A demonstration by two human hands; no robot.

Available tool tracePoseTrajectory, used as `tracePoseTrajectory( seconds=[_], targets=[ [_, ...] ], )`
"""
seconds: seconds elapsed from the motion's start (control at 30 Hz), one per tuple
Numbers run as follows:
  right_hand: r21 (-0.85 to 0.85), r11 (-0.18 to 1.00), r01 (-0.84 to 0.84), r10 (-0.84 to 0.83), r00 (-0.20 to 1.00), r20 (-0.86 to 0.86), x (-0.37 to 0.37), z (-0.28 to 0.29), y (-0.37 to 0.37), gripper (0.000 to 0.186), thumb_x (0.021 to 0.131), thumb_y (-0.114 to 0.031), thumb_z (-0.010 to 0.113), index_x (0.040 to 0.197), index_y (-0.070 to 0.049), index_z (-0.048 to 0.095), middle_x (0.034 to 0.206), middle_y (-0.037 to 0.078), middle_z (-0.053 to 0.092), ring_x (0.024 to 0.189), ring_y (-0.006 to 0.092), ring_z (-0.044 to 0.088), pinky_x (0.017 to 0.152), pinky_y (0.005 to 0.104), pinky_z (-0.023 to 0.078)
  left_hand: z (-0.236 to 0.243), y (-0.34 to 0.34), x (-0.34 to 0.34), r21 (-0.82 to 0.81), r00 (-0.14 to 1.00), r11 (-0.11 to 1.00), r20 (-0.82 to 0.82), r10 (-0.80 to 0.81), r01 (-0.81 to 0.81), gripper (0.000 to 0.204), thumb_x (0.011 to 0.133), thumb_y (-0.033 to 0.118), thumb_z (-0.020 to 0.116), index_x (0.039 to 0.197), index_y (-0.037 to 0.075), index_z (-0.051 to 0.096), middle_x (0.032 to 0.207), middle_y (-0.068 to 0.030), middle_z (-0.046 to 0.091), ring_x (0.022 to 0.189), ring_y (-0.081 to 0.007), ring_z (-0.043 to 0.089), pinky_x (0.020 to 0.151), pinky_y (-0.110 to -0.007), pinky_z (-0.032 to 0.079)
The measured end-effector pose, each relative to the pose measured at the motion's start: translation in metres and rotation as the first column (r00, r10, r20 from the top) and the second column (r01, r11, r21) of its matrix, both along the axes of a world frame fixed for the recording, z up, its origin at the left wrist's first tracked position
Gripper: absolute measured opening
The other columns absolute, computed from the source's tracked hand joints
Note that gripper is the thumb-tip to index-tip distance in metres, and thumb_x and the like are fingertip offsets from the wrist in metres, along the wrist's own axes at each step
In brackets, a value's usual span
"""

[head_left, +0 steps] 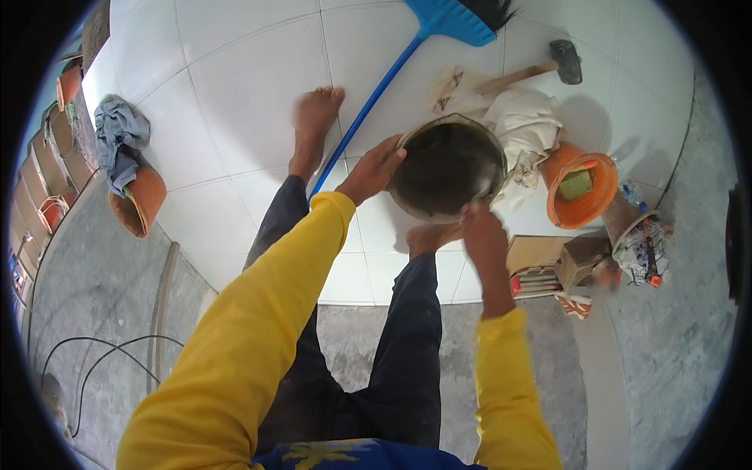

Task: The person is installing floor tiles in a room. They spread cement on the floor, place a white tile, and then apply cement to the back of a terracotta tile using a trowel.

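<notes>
A round, dark-bottomed basin (448, 168) with a pale, worn rim is held up over the white tiles, tilted so its inside faces me. My left hand (373, 171) grips its left edge, the thumb over the rim and the fingers behind. My right hand (484, 239) is closed at the lower right edge; its fingertips are slightly blurred. Beyond the basin's right side lies a crumpled white sack (525, 129). My bare feet show on the tiles, one beside the basin and one partly under it.
A blue broom (376, 106) lies between my left foot and the basin. A hammer (540, 72) rests at the far right. Nearby stand an orange bucket (581, 188) with a green sponge and cardboard boxes (583, 262). Another orange bucket (141, 200) with grey cloth stands left.
</notes>
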State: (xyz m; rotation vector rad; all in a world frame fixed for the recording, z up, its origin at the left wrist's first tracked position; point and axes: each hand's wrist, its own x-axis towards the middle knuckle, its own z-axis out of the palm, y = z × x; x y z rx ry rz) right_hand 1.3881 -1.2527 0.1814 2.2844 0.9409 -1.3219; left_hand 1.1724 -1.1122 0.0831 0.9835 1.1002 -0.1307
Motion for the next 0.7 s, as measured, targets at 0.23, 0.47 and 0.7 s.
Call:
tracePoseTrajectory(
  seconds=[0.23, 0.47, 0.7],
  targets=[
    [0.115, 0.957, 0.268, -0.249, 0.956, -0.153, -0.036, -0.053, -0.033, 0.043, 0.106, -0.041, 0.061, 0.123, -0.002, 0.062, 0.1, 0.033, 0.074, 0.1, 0.0551, 0.07, 0.086, 0.061, 0.055, 0.009, -0.001, 0.002, -0.226, 0.998, 0.973, -0.038, 0.045, -0.052, 0.062, 0.113, 0.043, 0.052, 0.164, 0.011, 0.038, 0.15, -0.0159, 0.057, 0.135, -0.0298, 0.061, 0.102, -0.048, 0.06],
    [-0.356, 0.339, 0.871, -0.874, 0.152, -0.461, -0.08, -0.043, -0.01, 0.034, 0.104, -0.04, 0.068, 0.112, -0.007, 0.061, 0.072, 0.006, 0.06, 0.061, 0.0167, 0.061, 0.048, 0.0321, 0.047, 0.008, -0.006, 0.0, -0.138, 0.993, 0.987, -0.094, 0.065, -0.078, 0.051, 0.112, 0.034, 0.055, 0.158, 0.012, 0.05, 0.104, -0.005, 0.064, 0.09, -0.0122, 0.06, 0.082, -0.033, 0.06],
    [-0.835, -0.408, 0.369, -0.151, -0.929, -0.337, -0.073, -0.072, -0.037, 0.039, 0.111, -0.043, 0.053, 0.118, -0.005, 0.06, 0.08, 0.006, 0.059, 0.056, 0.0132, 0.054, 0.044, 0.0279, 0.045, 0.01, -0.014, 0.001, -0.124, 0.983, 0.977, -0.084, 0.162, -0.171, 0.05, 0.113, 0.033, 0.054, 0.158, 0.012, 0.048, 0.117, -0.0079, 0.066, 0.099, -0.015, 0.065, 0.089, -0.036, 0.063]
  ],
)
